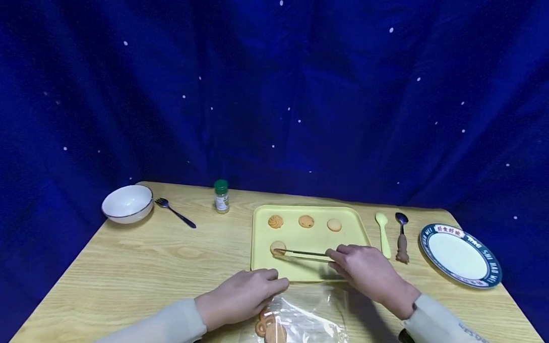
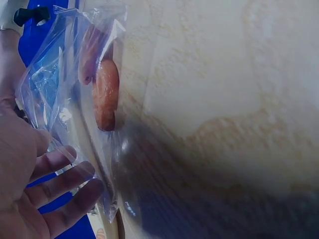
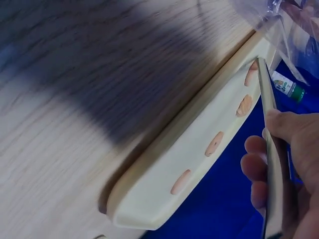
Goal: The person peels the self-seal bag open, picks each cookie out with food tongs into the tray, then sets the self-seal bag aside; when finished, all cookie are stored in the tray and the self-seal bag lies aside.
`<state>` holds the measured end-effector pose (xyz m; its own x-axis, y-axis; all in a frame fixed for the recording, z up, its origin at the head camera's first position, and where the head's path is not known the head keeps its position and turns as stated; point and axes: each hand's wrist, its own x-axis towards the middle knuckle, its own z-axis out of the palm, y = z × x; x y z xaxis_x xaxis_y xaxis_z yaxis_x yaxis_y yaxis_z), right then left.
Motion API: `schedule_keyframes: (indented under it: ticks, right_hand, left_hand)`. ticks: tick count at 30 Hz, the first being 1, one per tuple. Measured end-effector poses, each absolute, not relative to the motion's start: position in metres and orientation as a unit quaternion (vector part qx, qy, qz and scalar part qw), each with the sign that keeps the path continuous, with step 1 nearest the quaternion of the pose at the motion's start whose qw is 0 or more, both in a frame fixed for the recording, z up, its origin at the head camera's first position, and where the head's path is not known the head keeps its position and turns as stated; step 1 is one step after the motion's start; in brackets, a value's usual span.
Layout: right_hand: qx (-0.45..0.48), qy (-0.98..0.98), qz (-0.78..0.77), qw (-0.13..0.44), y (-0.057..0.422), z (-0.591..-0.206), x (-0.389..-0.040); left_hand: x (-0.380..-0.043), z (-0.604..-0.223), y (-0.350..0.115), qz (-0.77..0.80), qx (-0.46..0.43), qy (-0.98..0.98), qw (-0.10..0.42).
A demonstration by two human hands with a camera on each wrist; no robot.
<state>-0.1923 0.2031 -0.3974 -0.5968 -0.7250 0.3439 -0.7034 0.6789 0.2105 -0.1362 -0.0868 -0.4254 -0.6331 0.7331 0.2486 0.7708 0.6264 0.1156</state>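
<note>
The left hand [image 1: 243, 296], fingers loosely extended and slightly spread, touches a clear plastic bag [image 1: 314, 319] holding cookies [image 1: 276, 336] beside it. Ahead, between the hands, a round cookie [image 1: 278, 245] is within the yellow tray [image 1: 262, 231], at the tips of tongs [image 3: 278, 199] pinched in the right hand [image 1: 372, 272].

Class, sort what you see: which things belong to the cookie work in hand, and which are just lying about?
In the job:
- tongs
- yellow tray
- four cookies on the tray
- clear bag
- bagged cookies

Apparently just lying about:
- white bowl
- fork
- green-capped jar
- pale yellow spoon
- brown-handled spoon
- blue-rimmed plate
</note>
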Motion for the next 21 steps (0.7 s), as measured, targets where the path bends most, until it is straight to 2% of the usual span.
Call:
schedule_keyframes:
  ticks: [7, 14, 21]
  right_hand:
    - [0.374, -0.916, 0.029, 0.146, 0.213, -0.396, -0.189]
    - [0.301, -0.935, 0.155, 0.106, 0.24, -0.368, -0.178]
    - [0.344, -0.892, 0.286, 0.065, 0.293, -0.35, -0.156]
  left_hand:
    - [-0.136, -0.428, -0.085, -0.111, -0.425, -0.893, 0.099]
    - [-0.136, -0.429, -0.084, -0.104, -0.427, -0.891, 0.117]
    - [-0.136, -0.429, -0.085, -0.104, -0.428, -0.889, 0.124]
